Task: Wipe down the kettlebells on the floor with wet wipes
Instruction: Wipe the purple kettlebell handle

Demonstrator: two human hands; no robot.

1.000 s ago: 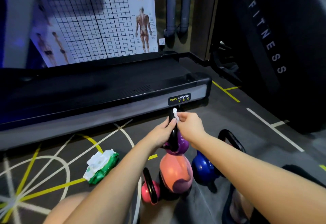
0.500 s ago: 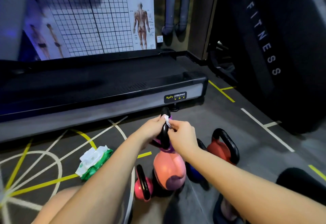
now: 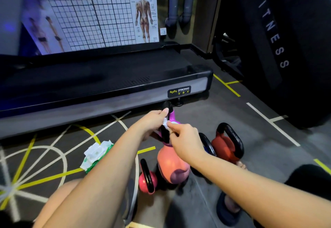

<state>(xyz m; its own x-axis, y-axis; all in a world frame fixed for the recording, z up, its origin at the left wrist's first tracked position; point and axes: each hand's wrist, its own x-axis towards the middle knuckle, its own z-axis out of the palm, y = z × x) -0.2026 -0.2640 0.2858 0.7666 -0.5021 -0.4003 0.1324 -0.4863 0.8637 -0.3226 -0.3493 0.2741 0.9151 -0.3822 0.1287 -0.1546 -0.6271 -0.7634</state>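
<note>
The left hand (image 3: 154, 122) grips the purple kettlebell (image 3: 172, 118) by its handle (image 3: 165, 135), just above the orange one (image 3: 170, 163). The right hand (image 3: 185, 139) pinches a wipe (image 3: 165, 124) against that handle. Better to wrap the wipe round and slide it along the whole loop.

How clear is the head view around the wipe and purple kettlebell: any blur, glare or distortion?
Head view: dim overall, but the wipe and purple kettlebell read fairly sharp. Head view, left side: the poster and floor lines are softened by blur. Head view: the wide angle bends the treadmill edge; only a soft highlight on the orange kettlebell.
</note>
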